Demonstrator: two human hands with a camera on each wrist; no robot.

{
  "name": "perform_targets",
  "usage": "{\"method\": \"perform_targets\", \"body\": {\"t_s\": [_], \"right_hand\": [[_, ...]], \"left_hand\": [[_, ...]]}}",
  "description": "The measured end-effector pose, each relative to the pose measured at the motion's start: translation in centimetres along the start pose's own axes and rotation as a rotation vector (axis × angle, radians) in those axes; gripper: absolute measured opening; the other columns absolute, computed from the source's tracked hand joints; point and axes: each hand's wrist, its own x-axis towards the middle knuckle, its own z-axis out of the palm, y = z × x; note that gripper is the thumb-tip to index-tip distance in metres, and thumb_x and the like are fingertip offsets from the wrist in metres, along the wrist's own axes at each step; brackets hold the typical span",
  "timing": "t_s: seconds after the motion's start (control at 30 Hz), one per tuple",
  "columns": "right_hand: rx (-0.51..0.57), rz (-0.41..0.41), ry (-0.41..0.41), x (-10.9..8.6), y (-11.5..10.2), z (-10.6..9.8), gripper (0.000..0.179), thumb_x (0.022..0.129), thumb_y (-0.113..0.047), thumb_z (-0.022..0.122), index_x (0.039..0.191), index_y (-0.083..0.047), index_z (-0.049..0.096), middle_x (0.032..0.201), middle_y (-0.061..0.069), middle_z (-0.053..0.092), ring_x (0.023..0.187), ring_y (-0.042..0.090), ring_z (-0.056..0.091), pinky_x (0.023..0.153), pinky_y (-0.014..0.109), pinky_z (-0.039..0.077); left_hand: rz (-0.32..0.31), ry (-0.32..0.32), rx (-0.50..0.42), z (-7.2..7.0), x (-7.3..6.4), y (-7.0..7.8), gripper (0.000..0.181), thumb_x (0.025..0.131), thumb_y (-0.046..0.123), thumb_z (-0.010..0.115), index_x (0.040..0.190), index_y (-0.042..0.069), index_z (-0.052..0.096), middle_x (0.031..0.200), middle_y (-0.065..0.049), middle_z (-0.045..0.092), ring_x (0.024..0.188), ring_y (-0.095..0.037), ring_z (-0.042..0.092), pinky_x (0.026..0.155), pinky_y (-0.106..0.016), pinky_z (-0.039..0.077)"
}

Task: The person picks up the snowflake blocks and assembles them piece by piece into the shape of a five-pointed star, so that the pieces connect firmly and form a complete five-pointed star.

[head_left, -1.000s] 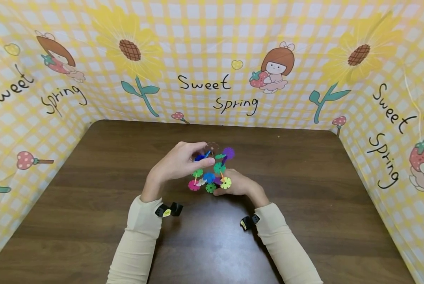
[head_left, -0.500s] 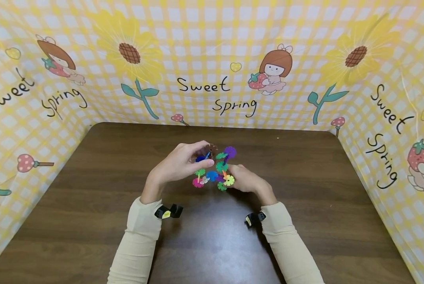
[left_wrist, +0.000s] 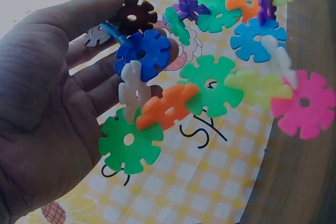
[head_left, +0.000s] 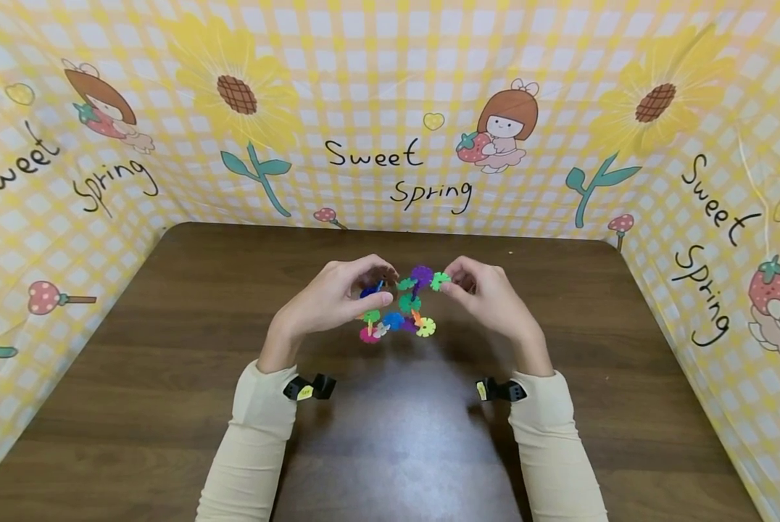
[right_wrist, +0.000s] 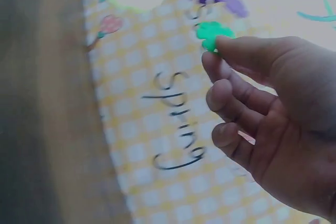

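Note:
My left hand (head_left: pixel 325 299) holds a chain of interlocking plastic flower discs (head_left: pixel 393 321) above the table. In the left wrist view, its thumb and fingers are at a dark brown disc (left_wrist: pixel 142 13), close to a blue disc (left_wrist: pixel 154 59). From there the chain loops through green, orange, white and yellow discs to a pink disc (left_wrist: pixel 315 106). My right hand (head_left: pixel 497 301) pinches a single green disc (head_left: pixel 439 281) between thumb and forefinger, right beside the purple disc (head_left: pixel 421 276) at the chain's right side. In the right wrist view, that green disc shows at the fingertips, apart from the purple one.
The brown wooden table (head_left: pixel 135 377) lies beneath both hands. Around its back and sides stands a yellow checked cloth (head_left: pixel 370 87) printed with flowers and lettering. A black wrist camera (head_left: pixel 310 388) sits on the left sleeve and another camera (head_left: pixel 501 390) on the right.
My right hand has come out from behind the chain's lower right and moved up and right, with the green disc in its fingertips. The left hand has stayed nearly still.

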Motion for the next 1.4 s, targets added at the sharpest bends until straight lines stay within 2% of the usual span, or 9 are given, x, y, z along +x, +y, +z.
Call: {"method": "perform_targets", "body": {"t_s": [0.1, 0.2, 0.43, 0.57, 0.7, 0.83, 1.0, 1.23, 1.4], "right_hand": [[0.023, -0.025, 0.065, -0.3, -1.2, -0.6, 0.010, 0.094, -0.016, 0.072, 0.098, -0.010, 0.065, 0.081, 0.000, 0.065, 0.070, 0.016, 0.057, 0.062, 0.028, 0.046], [0.043, -0.053, 0.069, -0.6, -2.4, -0.9, 0.011, 0.093, -0.017, 0.074, 0.097, -0.011, 0.065, 0.079, -0.001, 0.064, 0.069, 0.016, 0.056, 0.061, 0.028, 0.046], [0.071, -0.103, -0.055, -0.5, -3.8, -0.1, 0.006, 0.094, -0.015, 0.073, 0.094, -0.013, 0.067, 0.076, 0.001, 0.069, 0.059, 0.013, 0.055, 0.053, 0.027, 0.044], [0.085, -0.097, -0.116, -0.4, -4.2, 0.5, 0.006, 0.095, -0.014, 0.071, 0.090, -0.014, 0.068, 0.074, -0.001, 0.071, 0.058, 0.015, 0.058, 0.053, 0.026, 0.045], [0.085, -0.100, -0.134, -0.4, -4.5, 0.8, 0.009, 0.095, -0.014, 0.070, 0.086, -0.013, 0.069, 0.072, -0.003, 0.071, 0.059, 0.015, 0.062, 0.054, 0.026, 0.048], [0.085, -0.118, -0.117, -0.3, -4.6, 1.0, 0.011, 0.096, -0.016, 0.069, 0.085, -0.013, 0.069, 0.072, -0.003, 0.070, 0.060, 0.012, 0.063, 0.055, 0.026, 0.050], [0.110, -0.145, -0.078, -0.2, -4.5, 1.4, 0.010, 0.097, -0.014, 0.068, 0.087, -0.012, 0.068, 0.073, 0.000, 0.072, 0.060, 0.006, 0.064, 0.054, 0.027, 0.052], [0.124, -0.211, 0.003, 0.2, -4.7, 2.4, 0.013, 0.096, -0.011, 0.068, 0.084, -0.010, 0.066, 0.069, 0.002, 0.069, 0.053, 0.011, 0.060, 0.047, 0.026, 0.047], [0.150, -0.211, 0.063, 0.4, -4.9, 3.0, 0.015, 0.096, -0.009, 0.068, 0.081, -0.009, 0.067, 0.067, 0.004, 0.069, 0.049, 0.012, 0.056, 0.046, 0.025, 0.044]], "left_hand": [[0.001, 0.008, -0.002, 0.0, 0.0, 0.0, 0.024, 0.096, 0.023, 0.070, 0.117, 0.015, 0.063, 0.097, 0.008, 0.068, 0.076, -0.009, 0.059, 0.060, -0.031, 0.048], [0.003, 0.010, -0.021, -0.1, 0.0, 0.1, 0.022, 0.096, 0.022, 0.070, 0.115, 0.014, 0.062, 0.095, 0.007, 0.068, 0.081, -0.008, 0.063, 0.063, -0.032, 0.051], [0.020, 0.018, -0.051, 0.0, 0.0, 0.2, 0.019, 0.096, 0.019, 0.070, 0.112, 0.013, 0.061, 0.093, 0.007, 0.068, 0.080, -0.009, 0.064, 0.061, -0.029, 0.051], [0.034, 0.021, -0.082, 0.2, 0.0, 0.3, 0.018, 0.096, 0.016, 0.070, 0.110, 0.012, 0.060, 0.095, 0.005, 0.069, 0.083, -0.009, 0.065, 0.067, -0.031, 0.054], [0.057, 0.019, -0.105, 0.4, 0.1, 0.3, 0.017, 0.096, 0.014, 0.069, 0.109, 0.011, 0.059, 0.099, 0.003, 0.069, 0.086, -0.010, 0.066, 0.074, -0.031, 0.055], [0.073, 0.025, -0.123, 0.5, 0.2, 0.5, 0.016, 0.096, 0.013, 0.069, 0.108, 0.011, 0.059, 0.100, 0.003, 0.069, 0.087, -0.010, 0.067, 0.076, -0.031, 0.055], [0.095, 0.080, -0.134, 0.7, 0.3, 0.5, 0.015, 0.094, 0.009, 0.070, 0.105, 0.008, 0.060, 0.097, 0.001, 0.071, 0.086, -0.012, 0.069, 0.076, -0.034, 0.056], [0.122, 0.152, -0.109, 0.5, 0.3, 0.8, 0.015, 0.092, 0.005, 0.072, 0.102, 0.007, 0.062, 0.095, -0.002, 0.073, 0.084, -0.013, 0.069, 0.075, -0.031, 0.056], [0.124, 0.149, -0.130, 0.3, 0.4, 0.9, 0.015, 0.092, 0.004, 0.072, 0.101, 0.005, 0.060, 0.096, -0.003, 0.073, 0.087, -0.015, 0.070, 0.080, -0.030, 0.056]]}}
